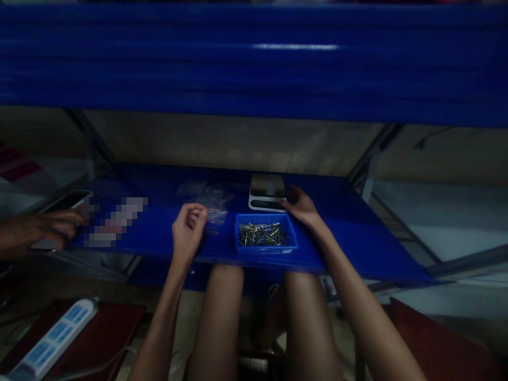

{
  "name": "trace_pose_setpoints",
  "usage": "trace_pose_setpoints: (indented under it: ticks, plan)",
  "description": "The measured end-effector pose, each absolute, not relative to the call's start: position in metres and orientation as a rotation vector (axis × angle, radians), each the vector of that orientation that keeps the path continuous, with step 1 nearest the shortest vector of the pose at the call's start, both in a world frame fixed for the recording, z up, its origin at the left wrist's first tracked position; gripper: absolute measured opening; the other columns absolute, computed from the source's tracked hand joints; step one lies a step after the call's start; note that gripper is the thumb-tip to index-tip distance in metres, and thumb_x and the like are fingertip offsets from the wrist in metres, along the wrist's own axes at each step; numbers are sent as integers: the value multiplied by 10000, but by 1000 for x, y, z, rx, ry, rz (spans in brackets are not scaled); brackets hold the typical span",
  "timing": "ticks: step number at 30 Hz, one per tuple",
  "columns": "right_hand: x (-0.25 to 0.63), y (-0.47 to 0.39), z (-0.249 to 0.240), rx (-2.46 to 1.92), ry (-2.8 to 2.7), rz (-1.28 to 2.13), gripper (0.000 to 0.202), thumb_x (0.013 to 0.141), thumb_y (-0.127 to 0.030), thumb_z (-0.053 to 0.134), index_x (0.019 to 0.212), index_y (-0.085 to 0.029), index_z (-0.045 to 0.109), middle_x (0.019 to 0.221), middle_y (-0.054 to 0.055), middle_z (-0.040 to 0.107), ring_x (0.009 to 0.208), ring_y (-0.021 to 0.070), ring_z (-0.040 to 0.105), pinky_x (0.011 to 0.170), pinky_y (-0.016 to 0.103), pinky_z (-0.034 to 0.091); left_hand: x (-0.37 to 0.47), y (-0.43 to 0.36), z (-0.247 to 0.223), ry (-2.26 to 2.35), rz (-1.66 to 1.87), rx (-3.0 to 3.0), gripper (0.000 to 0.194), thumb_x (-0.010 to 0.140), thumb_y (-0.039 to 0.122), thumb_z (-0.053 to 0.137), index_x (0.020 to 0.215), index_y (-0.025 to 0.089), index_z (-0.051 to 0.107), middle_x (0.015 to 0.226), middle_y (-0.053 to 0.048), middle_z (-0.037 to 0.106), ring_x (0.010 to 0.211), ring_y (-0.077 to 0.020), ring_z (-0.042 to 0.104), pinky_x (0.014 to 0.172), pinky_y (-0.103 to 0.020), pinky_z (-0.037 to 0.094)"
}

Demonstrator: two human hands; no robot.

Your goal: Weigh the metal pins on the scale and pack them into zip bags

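Observation:
My left hand (189, 225) is closed over the front part of the shelf, its fingers curled in toward the thumb. Whatever is in them, if anything, I cannot make out. Clear plastic bags (214, 198) lie just beyond and to the right of it. My right hand (300, 205) is at the right side of a small digital scale (268, 186), thumb touching the front panel and fingers spread apart from it. Something small and clear seems to rest on the scale's plate. In front of the scale, a blue plastic tray (266, 250) holds many thin metal pieces (264, 234), like screws or rivets.
Another person's hand (59, 227) is at the left, by a phone (71, 200). A blue upper shelf (254, 69) overhangs the blue work surface (349, 238). Metal supports (369, 174) flank it. A power strip (55, 336) lies lower left on a red-brown seat (115, 317).

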State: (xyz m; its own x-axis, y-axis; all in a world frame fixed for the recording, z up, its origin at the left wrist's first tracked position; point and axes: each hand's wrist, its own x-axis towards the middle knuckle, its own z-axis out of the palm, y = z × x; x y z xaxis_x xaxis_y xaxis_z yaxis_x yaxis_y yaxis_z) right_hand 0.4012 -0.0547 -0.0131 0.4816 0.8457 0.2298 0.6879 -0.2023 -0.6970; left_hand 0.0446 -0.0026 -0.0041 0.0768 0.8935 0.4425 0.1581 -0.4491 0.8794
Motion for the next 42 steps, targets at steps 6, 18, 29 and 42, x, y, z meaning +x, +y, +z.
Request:
trace_pose_setpoints:
  ticks: [6,18,29,42]
  plan:
    - [392,-63,-14,-1891,-1513,247,1165,693,-567,889,1648,-164,357,1573,239,543,1423,403,572,1154,497,495,76,-35,-2,546,1082,2146,970,715,610,899,1538,273,514,1569,-155,548,1456,-381,504,1168,-501,450]
    - [373,-62,-11,-2084,-1567,-72,1256,740,-781,750,1680,-102,268,1566,275,532,1363,495,549,1104,597,459,76,-30,-10,613,898,2095,1118,708,517,950,1636,300,366,1659,-122,455,1534,-361,438,1285,-561,351]
    - [337,-39,-15,-2081,-1393,-4,1531,618,-901,762,1716,-126,29,1727,391,69,1433,593,473,1074,668,470,54,-31,-7,690,940,2061,1057,706,500,955,1602,289,435,1638,-124,498,1510,-359,485,1265,-559,398]
    - [319,-35,-6,-2165,-1365,-28,1493,649,-856,785,1710,-77,79,1722,404,44,1502,606,368,1104,665,467,50,-25,-18,666,992,2048,1058,679,463,978,1588,312,459,1619,-108,521,1488,-350,511,1247,-551,426]
